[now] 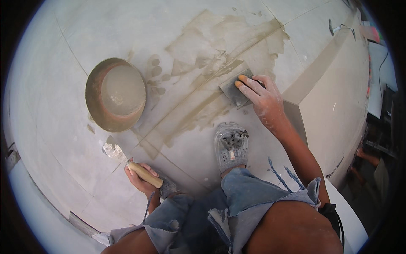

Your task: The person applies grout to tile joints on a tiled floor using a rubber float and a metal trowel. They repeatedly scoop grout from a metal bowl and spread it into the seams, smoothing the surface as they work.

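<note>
My right hand [264,93] grips a dark, flat grout float [236,89], its blade pressed to the tiled floor beside a joint. Two fingertips with orange covers rest on the top of the float. In my left hand [141,178] is a small trowel by its wooden handle [145,175], with its grout-smeared metal blade [112,149] pointing away from me over the tiles. Wet grey-beige grout [207,63] is smeared in a wide patch along the joint ahead of the float. Left of the patch stands a round bowl [94,101] with grey grout [122,90] in it.
Several grout drops [155,67] dot the tiles right of the bowl. My shoe [231,146] stands just below the smear. A raised tiled block [325,93] with a sharp corner lies to the right. At the far right, part of another person [372,163] shows in shadow.
</note>
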Available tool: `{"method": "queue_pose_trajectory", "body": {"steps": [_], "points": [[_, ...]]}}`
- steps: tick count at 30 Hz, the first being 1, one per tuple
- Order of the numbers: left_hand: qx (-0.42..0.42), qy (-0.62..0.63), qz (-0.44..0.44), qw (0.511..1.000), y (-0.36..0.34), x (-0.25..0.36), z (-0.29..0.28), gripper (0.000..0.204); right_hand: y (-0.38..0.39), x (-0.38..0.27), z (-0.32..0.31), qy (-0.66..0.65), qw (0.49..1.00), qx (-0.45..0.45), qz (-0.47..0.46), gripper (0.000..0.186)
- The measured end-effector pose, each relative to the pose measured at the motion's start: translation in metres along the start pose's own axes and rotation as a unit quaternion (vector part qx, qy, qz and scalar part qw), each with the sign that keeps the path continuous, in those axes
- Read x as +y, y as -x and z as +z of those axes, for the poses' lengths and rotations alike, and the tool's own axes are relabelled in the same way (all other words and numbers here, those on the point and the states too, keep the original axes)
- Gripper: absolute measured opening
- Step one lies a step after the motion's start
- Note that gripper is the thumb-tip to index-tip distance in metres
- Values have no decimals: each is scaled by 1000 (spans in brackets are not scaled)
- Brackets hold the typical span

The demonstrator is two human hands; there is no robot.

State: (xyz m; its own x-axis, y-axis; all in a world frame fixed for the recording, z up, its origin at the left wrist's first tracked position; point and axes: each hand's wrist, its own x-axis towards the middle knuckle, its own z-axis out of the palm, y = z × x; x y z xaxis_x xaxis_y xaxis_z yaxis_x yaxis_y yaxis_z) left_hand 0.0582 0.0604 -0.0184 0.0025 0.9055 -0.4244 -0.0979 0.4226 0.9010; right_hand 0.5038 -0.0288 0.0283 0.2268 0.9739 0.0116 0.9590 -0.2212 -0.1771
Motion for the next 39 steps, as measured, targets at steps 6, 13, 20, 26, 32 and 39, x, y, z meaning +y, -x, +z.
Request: {"method": "queue_pose_trajectory", "body": {"steps": [6,13,20,26,32,39], "points": [[4,4,3,1000,1,-1,1,50,35,-2,-1,-4,999,-35,-4,42],[7,-3,0,1000,1,-1,2,51,-17,9,17,-42,999,21,-4,44],[20,-16,-3,1000,2,4,6,51,-92,20,-4,-67,996,46,-23,47],[20,-14,-16,1000,1,7,8,55,-201,35,0,-48,998,-25,-43,42],[20,-17,-15,1000,2,1,0,56,-192,11,-9,5,986,-162,-47,45],[15,-21,-14,1000,3,3,6,56,-87,28,-29,-22,987,-156,-36,43]]}}
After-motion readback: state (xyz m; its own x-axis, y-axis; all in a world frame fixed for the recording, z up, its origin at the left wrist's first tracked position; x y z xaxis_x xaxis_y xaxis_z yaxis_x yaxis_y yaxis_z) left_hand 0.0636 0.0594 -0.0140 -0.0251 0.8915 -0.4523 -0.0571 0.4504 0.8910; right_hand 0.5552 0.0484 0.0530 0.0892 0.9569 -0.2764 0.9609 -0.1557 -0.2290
